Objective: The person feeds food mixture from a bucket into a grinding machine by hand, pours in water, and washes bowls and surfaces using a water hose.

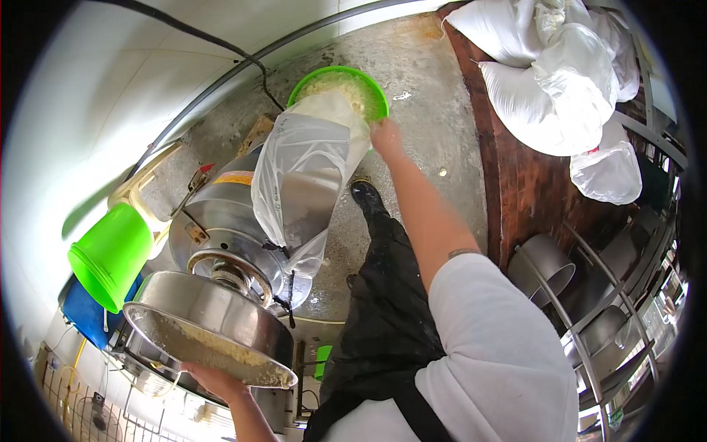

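Observation:
My left hand (210, 379) is at the lower rim of a tilted steel pan (213, 317), which has pale, crumbly residue on its inside. The pan sits at the front of a steel machine (221, 199). A clear plastic bag (302, 162) hangs from the machine, tied with dark cord, and its far end reaches over a green tub (381, 99) on the floor. Pale, wet-looking crumbs (339, 85) fill the tub. My right hand (385, 138) is at the tub's near right edge beside the bag; its fingers are blurred and partly hidden.
A green bucket (110, 254) and a blue container (88, 313) stand at the left by the wall. White sacks (545, 96) lie on a reddish-brown platform (515, 184) at the right. Steel pots (541, 269) sit behind metal rails. A black hose runs along the wall.

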A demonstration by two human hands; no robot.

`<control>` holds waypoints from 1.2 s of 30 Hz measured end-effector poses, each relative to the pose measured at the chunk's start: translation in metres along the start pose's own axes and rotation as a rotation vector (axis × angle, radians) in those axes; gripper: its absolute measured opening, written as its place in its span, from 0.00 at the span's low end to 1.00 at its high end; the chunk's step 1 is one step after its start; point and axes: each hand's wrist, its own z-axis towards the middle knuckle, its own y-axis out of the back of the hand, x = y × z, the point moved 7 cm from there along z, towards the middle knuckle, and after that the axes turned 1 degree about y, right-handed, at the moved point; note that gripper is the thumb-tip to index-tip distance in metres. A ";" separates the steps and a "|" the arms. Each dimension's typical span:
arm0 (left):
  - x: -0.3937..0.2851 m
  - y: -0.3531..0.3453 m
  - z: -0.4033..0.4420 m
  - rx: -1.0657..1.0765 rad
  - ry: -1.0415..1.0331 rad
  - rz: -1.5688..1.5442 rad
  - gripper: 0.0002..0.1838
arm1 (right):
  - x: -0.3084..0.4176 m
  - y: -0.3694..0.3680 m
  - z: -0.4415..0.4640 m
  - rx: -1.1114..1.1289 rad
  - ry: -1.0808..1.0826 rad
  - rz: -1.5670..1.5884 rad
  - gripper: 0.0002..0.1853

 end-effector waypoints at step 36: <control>0.024 0.011 0.048 0.016 -0.407 0.347 0.31 | 0.224 0.224 -0.259 0.405 0.283 0.588 0.08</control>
